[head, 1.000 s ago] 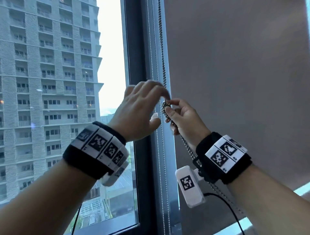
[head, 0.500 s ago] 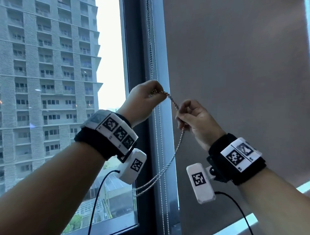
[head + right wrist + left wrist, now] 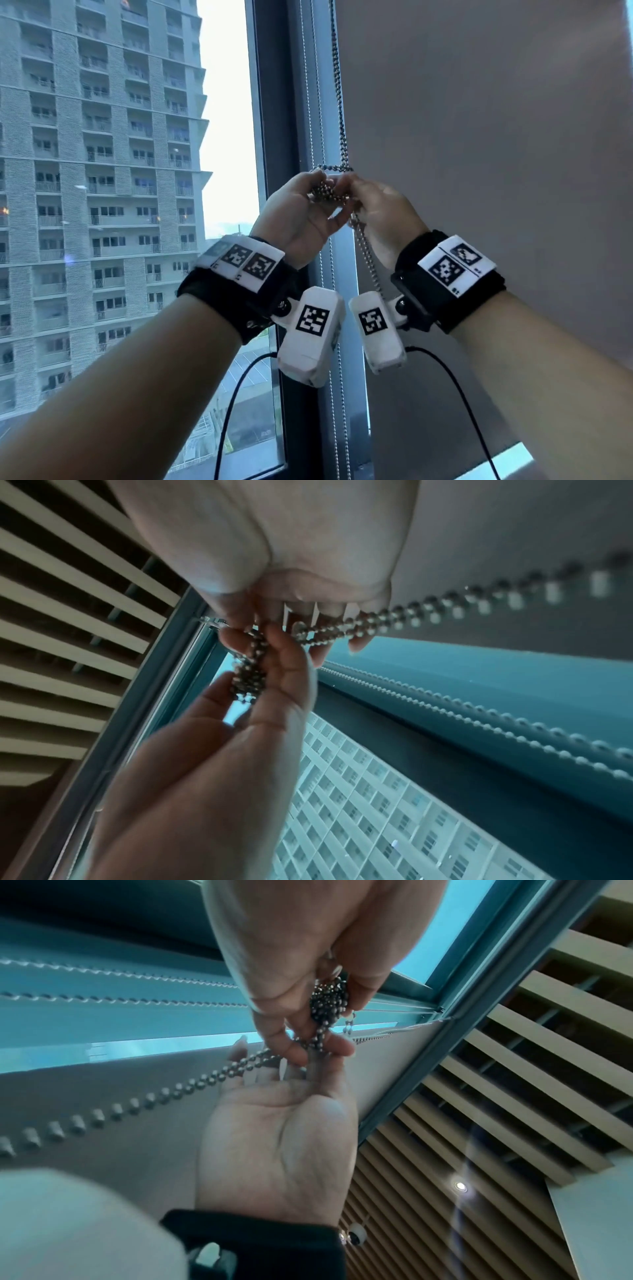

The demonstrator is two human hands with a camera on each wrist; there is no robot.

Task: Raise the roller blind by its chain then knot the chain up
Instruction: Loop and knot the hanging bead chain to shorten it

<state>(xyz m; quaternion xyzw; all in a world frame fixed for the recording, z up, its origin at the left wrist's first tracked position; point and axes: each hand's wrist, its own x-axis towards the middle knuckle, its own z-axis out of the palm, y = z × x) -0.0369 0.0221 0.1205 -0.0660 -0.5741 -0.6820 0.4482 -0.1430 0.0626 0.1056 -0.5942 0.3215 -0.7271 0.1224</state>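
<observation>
Head view shows both sets of fingers meeting at one bunch of bead chain (image 3: 329,192), close in front of the window frame (image 3: 274,137). The left hand (image 3: 298,216) has its fingers (image 3: 317,178) curled narrowly around the bunch from the side away from the blind, thumb underneath. The right hand (image 3: 383,219) pinches the same bunch from the blind's side, its fingers (image 3: 352,183) bent tight so that the two hands touch.

From the left wrist camera the left hand (image 3: 287,961) shows the bead clump (image 3: 327,1001) caught between thumb and curled fingers (image 3: 294,1031), while the right hand (image 3: 277,1150) lies palm-up just under it, its fingers (image 3: 329,1053) bent onto the strands. From the right wrist camera the right hand (image 3: 274,534) has its fingers (image 3: 322,607) folded over a doubled strand of chain (image 3: 394,615), and the left hand (image 3: 205,750) closes its fingers (image 3: 287,664) on the clump.

Above the bunch, a small loop of chain crosses sideways and the strands rise along the blind's edge. Below it, the doubled chain hangs between the wrists. The grey roller blind (image 3: 479,137) covers the pane beside the frame, with a strip of glass visible under its lower edge. A second, thinner chain (image 3: 322,102) hangs straight along the frame. Outside, on the frame's far side, stands a tall apartment building (image 3: 85,171).
</observation>
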